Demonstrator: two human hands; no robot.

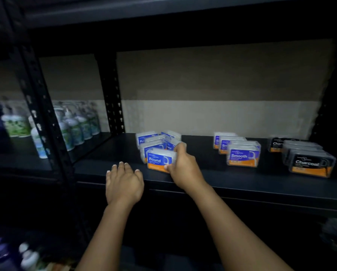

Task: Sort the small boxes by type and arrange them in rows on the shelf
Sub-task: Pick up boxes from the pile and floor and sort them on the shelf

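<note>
On the black shelf (pixel 109 169) stand three groups of small clear boxes. At the left is a loose cluster of blue "Round" boxes (pixel 154 140). My right hand (pixel 183 165) grips the front "Round" box (pixel 156 161) by its right end, fingers on top and thumb below. My left hand (pixel 123 181) hovers flat over the shelf's front edge, fingers straight, holding nothing. A row of "Smooth" boxes (pixel 242 154) runs front to back in the middle. A row of black "Charcoal" boxes (pixel 308 163) stands at the right.
Bottles (pixel 73 126) with pump tops fill the neighbouring shelf bay to the left, behind a black perforated upright (pixel 44 118). Another upright (pixel 114 106) stands at the back. More bottles (pixel 27 255) sit on a lower level at bottom left. An upper shelf board (pixel 163 14) hangs overhead.
</note>
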